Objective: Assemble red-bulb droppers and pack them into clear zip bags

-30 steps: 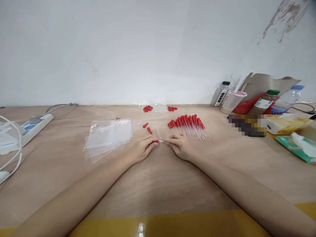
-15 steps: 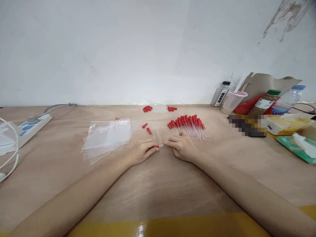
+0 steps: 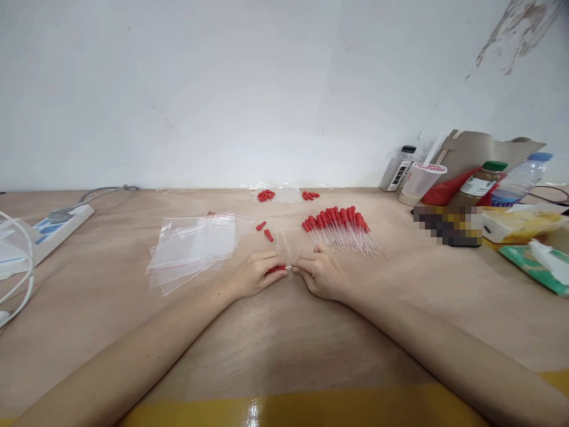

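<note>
My left hand (image 3: 256,274) pinches a red rubber bulb (image 3: 276,269) low over the table. My right hand (image 3: 320,274) pinches a thin clear glass tube (image 3: 290,268) whose end meets the bulb. The two hands almost touch. Just behind my right hand lies a fanned row of finished droppers with red bulbs (image 3: 340,227). Two loose red bulbs (image 3: 265,230) lie behind my left hand, beside a few clear tubes (image 3: 283,242).
A stack of clear zip bags (image 3: 194,248) lies to the left. More red bulbs (image 3: 266,194) sit by the wall. A power strip with cables (image 3: 50,228) is at far left. Bottles, a cup (image 3: 418,181) and tissue packs (image 3: 535,264) crowd the right side.
My hands have come closer together, and the red bulb now shows more fully between my left fingers at the tube's end.
</note>
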{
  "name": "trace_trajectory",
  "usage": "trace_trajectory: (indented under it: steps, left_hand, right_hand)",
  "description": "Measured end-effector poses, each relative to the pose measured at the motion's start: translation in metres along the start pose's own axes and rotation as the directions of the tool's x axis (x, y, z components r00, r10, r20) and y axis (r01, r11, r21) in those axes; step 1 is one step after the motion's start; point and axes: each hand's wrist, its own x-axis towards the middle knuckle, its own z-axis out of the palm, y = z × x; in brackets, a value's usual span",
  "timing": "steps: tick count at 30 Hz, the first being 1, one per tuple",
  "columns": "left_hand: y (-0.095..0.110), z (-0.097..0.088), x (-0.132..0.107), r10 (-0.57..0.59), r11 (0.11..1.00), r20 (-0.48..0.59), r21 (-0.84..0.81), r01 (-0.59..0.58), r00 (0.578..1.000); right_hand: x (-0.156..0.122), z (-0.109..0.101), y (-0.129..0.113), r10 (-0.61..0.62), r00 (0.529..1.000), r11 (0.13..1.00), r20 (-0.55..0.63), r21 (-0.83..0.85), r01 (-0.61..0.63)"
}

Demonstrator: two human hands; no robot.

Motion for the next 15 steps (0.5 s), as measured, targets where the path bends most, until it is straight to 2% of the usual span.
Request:
trace_trajectory:
  steps: [5,9,12,14,15]
  left_hand:
    - [-0.004,0.003,-0.001,0.065,0.994,-0.041,0.092,-0.061,0.997]
    - [-0.008,0.002,0.0,0.083,0.978,-0.191,0.203,-0.043,0.978]
    - [-0.013,0.0,0.0,0.022,0.968,-0.275,0.247,0.049,0.961]
    - [-0.017,-0.001,-0.001,-0.077,0.951,-0.324,0.26,0.167,0.943]
    - [-0.019,-0.002,-0.001,-0.138,0.937,-0.342,0.259,0.234,0.93]
  right_hand:
    - [0.003,-0.002,-0.004,0.09,0.995,0.983,0.047,0.154,-0.096]
    - [0.008,-0.01,-0.009,0.131,0.988,0.976,0.085,0.166,-0.143]
    - [0.01,-0.018,-0.01,0.169,0.982,0.979,0.084,0.099,-0.177]
    - [0.012,-0.026,-0.003,0.276,0.957,0.953,0.094,0.102,-0.285]
    - [0.014,-0.031,0.004,0.359,0.929,0.921,0.089,0.128,-0.368]
